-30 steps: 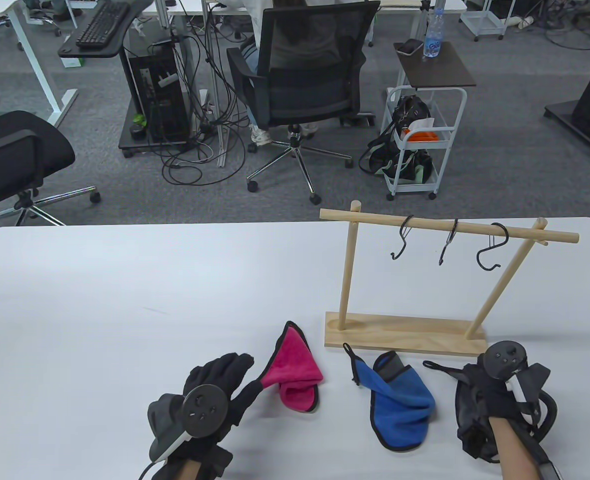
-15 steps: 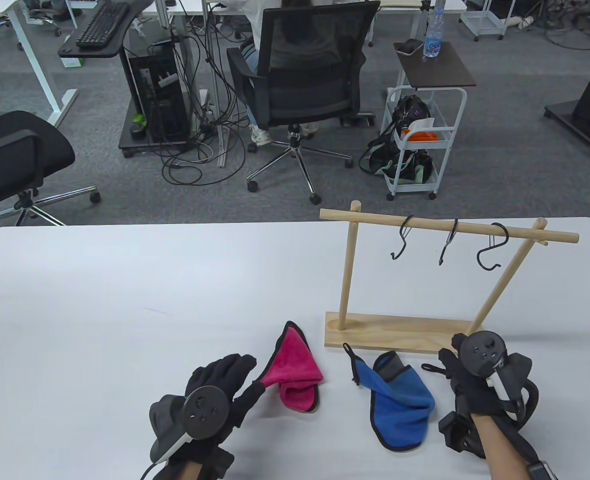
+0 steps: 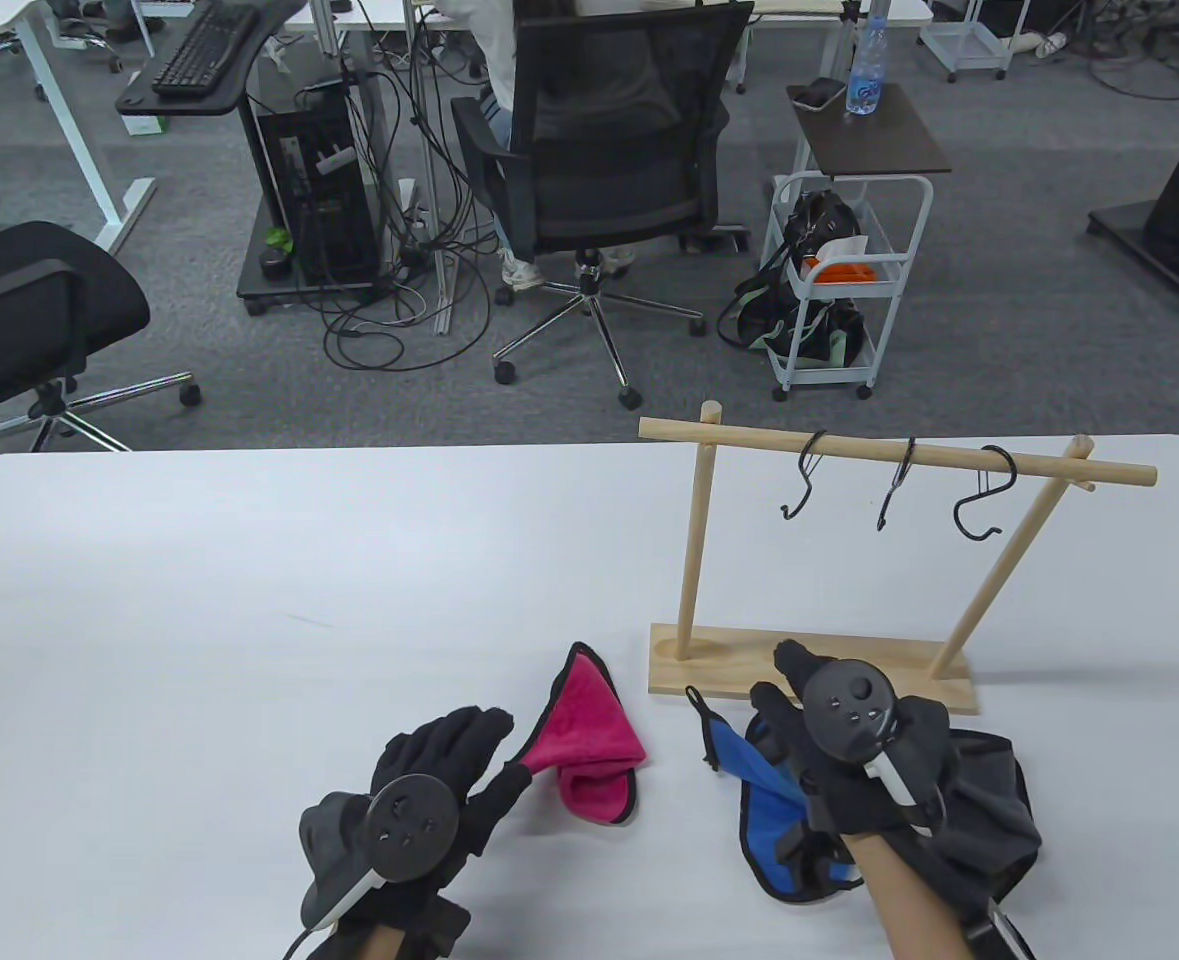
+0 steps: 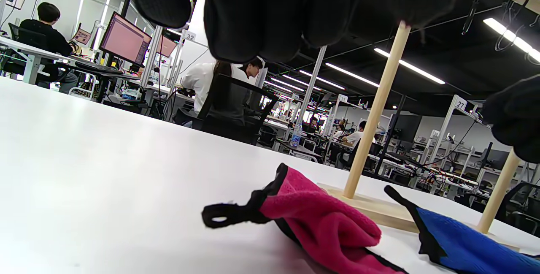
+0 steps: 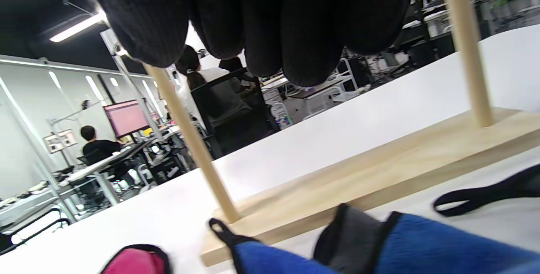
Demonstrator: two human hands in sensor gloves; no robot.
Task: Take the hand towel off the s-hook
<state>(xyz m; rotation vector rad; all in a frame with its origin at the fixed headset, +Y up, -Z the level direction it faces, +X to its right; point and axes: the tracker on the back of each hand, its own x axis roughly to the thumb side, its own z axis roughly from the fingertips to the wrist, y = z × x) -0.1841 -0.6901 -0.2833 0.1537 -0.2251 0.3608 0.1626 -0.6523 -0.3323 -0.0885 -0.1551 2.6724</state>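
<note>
White table (image 3: 249, 560), wooden rack (image 3: 809, 675), pink towel (image 3: 589, 750), blue towel (image 3: 764, 790), grey towel (image 3: 989, 790)

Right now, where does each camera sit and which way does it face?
Table view: high, looking down at the white table; both gloved hands show, left hand, right hand.
Left wrist view: low, facing the pink towel; fingertips on top.
Right wrist view: low, facing the wooden rack; fingertips on top.
All share the blue towel.
</note>
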